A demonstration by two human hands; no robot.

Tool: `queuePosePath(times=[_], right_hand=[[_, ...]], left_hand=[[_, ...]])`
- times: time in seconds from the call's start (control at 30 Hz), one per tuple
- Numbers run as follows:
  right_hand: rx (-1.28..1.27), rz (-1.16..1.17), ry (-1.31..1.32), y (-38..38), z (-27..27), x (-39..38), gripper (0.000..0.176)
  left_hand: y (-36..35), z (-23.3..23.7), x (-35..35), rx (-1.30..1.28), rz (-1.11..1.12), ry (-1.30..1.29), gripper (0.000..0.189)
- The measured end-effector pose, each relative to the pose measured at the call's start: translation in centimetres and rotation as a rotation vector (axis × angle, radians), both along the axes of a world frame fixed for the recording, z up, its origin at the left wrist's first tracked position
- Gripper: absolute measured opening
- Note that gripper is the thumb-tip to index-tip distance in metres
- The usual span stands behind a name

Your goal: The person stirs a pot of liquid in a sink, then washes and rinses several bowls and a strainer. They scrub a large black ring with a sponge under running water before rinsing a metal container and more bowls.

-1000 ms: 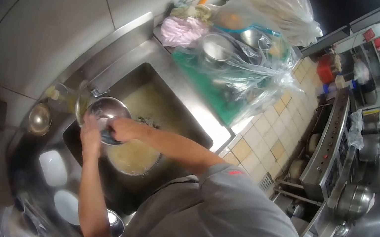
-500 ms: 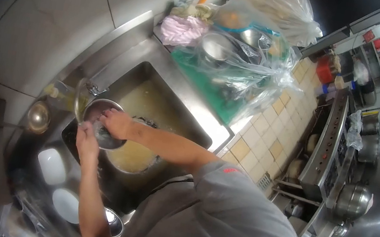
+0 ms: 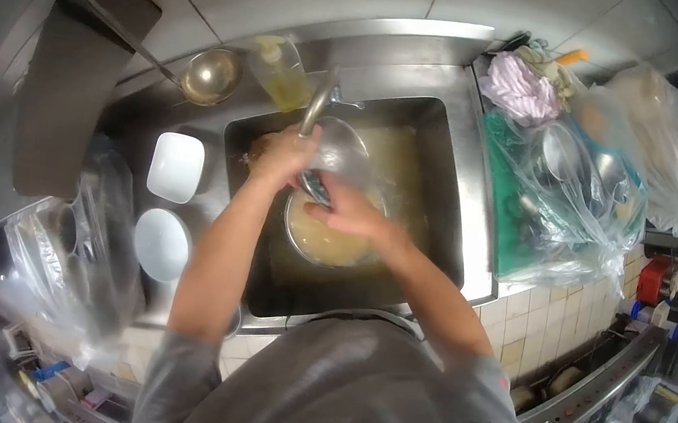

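Observation:
Beneath the faucet (image 3: 319, 101), a round metal bowl (image 3: 342, 148) is held tilted over the sink (image 3: 452, 221). My left hand (image 3: 288, 154) is closed on its left rim. My right hand (image 3: 349, 206) is at the bowl's lower edge, fingers closed round a small dark grey-green thing (image 3: 316, 186) that I cannot make out. Directly below, a larger round basin (image 3: 325, 243) with cloudy yellowish liquid sits in the sink, which also holds murky water.
Left of the sink are a white rectangular dish (image 3: 176, 167), a white round bowl (image 3: 162, 245) and a ladle (image 3: 211, 77). A soap bottle (image 3: 281, 76) stands behind. At right, plastic-bagged metal bowls (image 3: 574, 175) rest on a green board (image 3: 497, 202) beside a pink cloth (image 3: 521, 90).
The view has swung round, so the sink appears more upright and central. My right hand has come from inside the bowl to its lower edge. My left hand still grips the rim.

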State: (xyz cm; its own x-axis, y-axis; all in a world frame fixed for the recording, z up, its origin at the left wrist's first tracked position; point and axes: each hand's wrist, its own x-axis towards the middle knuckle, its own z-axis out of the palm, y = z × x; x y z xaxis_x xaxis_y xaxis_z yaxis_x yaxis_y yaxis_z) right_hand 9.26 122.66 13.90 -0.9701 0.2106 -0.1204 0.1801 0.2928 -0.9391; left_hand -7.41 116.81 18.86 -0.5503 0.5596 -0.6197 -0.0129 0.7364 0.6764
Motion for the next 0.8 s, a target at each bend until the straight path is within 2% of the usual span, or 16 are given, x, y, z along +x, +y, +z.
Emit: queuePosePath(times=[0.03, 0.1, 0.13, 0.17, 0.2, 0.23, 0.27, 0.37, 0.47, 0.5, 0.57, 0.6, 0.67, 0.7, 0.77, 0.8], right_hand=[[-0.001, 0.007, 0.001, -0.4, -0.6, 0.1, 0.053], [0.046, -0.205, 0.101, -0.9, -2.1, -0.1, 0.054], [0.045, -0.232, 0.070, -0.9, -1.3, 0.1, 0.050], [0.044, -0.221, 0.072, -0.9, -0.3, 0.4, 0.050], [-0.061, -0.262, 0.042, -0.6, 1.3, 0.6, 0.049], [-0.166, -0.305, 0.011, -0.6, 2.3, 0.8, 0.047], [-0.080, -0.348, 0.067, -0.9, 2.4, 1.1, 0.044], [-0.072, -0.174, 0.038, -0.5, 2.6, 2.6, 0.046], [-0.128, -0.069, -0.206, 0.4, 4.9, 3.5, 0.053], [-0.127, -0.064, -0.202, 1.0, 4.4, 3.9, 0.053], [-0.266, -0.181, -0.070, 2.3, 2.8, 4.7, 0.066], [-0.268, -0.178, -0.070, 2.9, 3.0, 5.0, 0.066], [-0.542, -0.565, -0.029, 4.6, 3.5, 5.2, 0.077], [-0.444, -0.513, 0.003, 6.0, 2.8, 5.1, 0.075], [-0.102, -0.483, 0.000, 6.4, 5.3, 3.7, 0.068], [-0.099, -0.485, 0.001, 6.5, 5.0, 3.1, 0.068]], left_hand=[[0.2, -0.1, 0.3, -0.001, 0.007, 0.001, 0.062], [0.8, 0.0, 1.3, -0.069, -0.056, -0.029, 0.065], [0.6, -1.1, 1.3, -0.042, -0.157, 0.029, 0.066], [0.3, -3.4, 1.1, -0.043, -0.147, 0.030, 0.066], [0.3, -6.4, 0.8, 0.040, -0.120, -0.070, 0.064], [0.4, -6.1, 0.9, 0.124, -0.097, -0.169, 0.062], [0.2, -6.0, 1.2, 0.098, -0.025, -0.315, 0.052], [0.0, 0.4, 1.8, -0.040, -0.035, -0.479, 0.040], [-1.7, 0.6, 2.4, 0.051, 0.022, -0.468, 0.040], [-2.3, -0.7, 2.3, 0.053, 0.026, -0.464, 0.040], [-3.3, -4.7, 2.0, 0.110, 0.194, -0.377, 0.045], [-3.6, -4.5, 1.9, 0.109, 0.198, -0.376, 0.045], [-4.0, -3.5, 1.8, 0.087, 0.087, -0.124, 0.051], [-4.0, -3.2, 1.8, 0.086, 0.089, -0.124, 0.051], [-3.2, -2.8, 1.7, -0.010, -0.204, 0.200, 0.054], [-2.5, -2.5, 1.8, -0.007, -0.206, 0.200, 0.054]])
